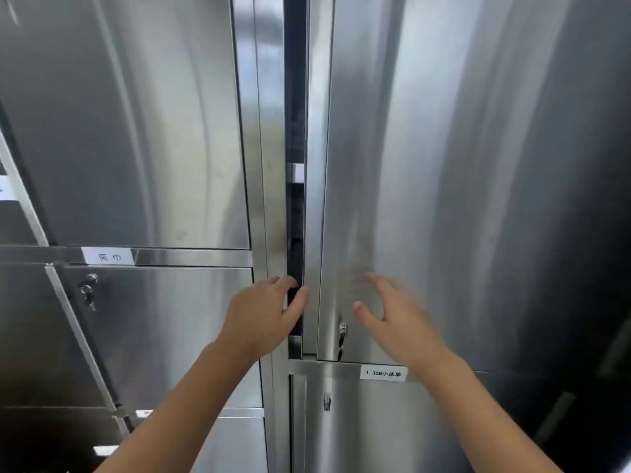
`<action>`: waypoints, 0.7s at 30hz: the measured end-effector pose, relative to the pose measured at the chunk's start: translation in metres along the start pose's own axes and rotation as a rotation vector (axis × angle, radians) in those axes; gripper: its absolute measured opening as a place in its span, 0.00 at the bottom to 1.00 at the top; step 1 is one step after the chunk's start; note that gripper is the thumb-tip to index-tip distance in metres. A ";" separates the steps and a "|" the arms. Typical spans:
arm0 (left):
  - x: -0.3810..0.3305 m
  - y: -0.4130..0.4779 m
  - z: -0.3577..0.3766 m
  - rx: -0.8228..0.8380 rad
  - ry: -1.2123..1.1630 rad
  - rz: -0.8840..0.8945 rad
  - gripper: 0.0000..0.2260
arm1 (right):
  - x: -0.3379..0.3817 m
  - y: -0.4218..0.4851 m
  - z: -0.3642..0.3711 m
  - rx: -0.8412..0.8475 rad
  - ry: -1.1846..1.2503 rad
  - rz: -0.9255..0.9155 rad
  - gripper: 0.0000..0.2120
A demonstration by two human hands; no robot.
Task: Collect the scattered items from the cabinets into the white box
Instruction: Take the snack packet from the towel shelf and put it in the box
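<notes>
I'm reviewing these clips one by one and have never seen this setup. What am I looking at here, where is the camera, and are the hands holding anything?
There is no machine here. The single picture comes from a wide-angle camera worn on a person's head, looking forward and down at their bare arms. In front stand stainless steel cabinets with lockable doors and small white labels. The tall right-hand door stands slightly ajar, showing a dark gap. The left hand has its fingers curled at that gap by the door's edge; the right hand is spread open near the door's face, blurred. Neither hand holds an item. No white box or scattered items are in view.
</notes>
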State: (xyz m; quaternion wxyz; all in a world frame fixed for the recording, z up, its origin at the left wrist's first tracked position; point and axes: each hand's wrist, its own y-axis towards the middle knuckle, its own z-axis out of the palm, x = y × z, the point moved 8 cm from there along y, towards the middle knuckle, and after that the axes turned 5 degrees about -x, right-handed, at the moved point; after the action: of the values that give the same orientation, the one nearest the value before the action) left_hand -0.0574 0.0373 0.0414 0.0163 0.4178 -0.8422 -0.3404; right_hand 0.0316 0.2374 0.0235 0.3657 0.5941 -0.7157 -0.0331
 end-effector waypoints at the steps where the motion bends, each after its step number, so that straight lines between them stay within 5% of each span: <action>1: 0.004 0.005 0.006 -0.014 -0.052 -0.010 0.24 | -0.002 0.003 0.000 -0.022 0.018 0.014 0.28; 13: 0.030 0.032 0.086 0.041 -0.661 -0.157 0.26 | -0.033 0.007 0.015 -0.127 0.138 0.269 0.26; 21: 0.030 0.036 0.094 -0.009 -0.789 -0.182 0.18 | -0.043 0.007 0.000 -0.147 0.103 0.263 0.26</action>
State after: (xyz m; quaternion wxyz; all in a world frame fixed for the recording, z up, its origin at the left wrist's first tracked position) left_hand -0.1312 0.0836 -0.0168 -0.3366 0.3281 -0.7418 -0.4783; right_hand 0.0269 0.2772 0.0055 0.4453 0.4678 -0.7634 -0.0066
